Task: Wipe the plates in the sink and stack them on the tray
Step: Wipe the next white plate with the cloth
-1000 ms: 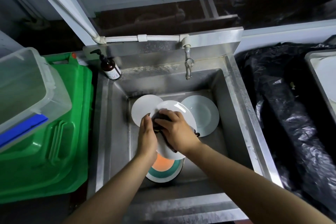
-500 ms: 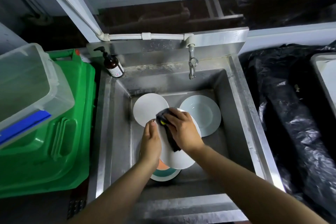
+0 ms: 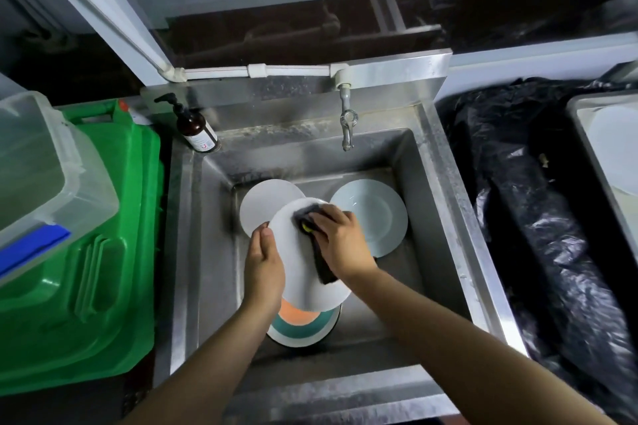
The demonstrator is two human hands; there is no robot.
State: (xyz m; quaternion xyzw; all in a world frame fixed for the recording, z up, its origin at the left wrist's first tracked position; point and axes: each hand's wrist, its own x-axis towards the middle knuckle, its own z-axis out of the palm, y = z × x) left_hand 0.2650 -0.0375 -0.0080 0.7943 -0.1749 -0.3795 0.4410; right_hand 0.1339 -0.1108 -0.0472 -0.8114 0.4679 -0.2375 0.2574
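Note:
My left hand point(image 3: 264, 269) grips the left rim of a white plate point(image 3: 300, 272) held tilted above the steel sink point(image 3: 445, 217). My right hand point(image 3: 340, 241) presses a dark sponge cloth point(image 3: 322, 264) with a yellow edge against the plate's upper face. Under it lies an orange and teal plate point(image 3: 303, 324). Another white plate point(image 3: 262, 203) rests at the back left of the basin, and a pale blue plate point(image 3: 376, 214) at the back right. A metal tray point(image 3: 587, 155) with a white plate point(image 3: 618, 155) in it sits at the far right.
A tap point(image 3: 347, 121) hangs over the basin's back wall. A brown pump bottle point(image 3: 195, 129) stands on the back left corner. Left of the sink is a green bin point(image 3: 103, 269) with a clear plastic box point(image 3: 41, 166) on it. A black bag point(image 3: 538, 217) lies between sink and tray.
My right hand has slid the sponge cloth up toward the plate's top edge. The plate has tipped and shown more of its face, while my left hand kept its hold on the rim.

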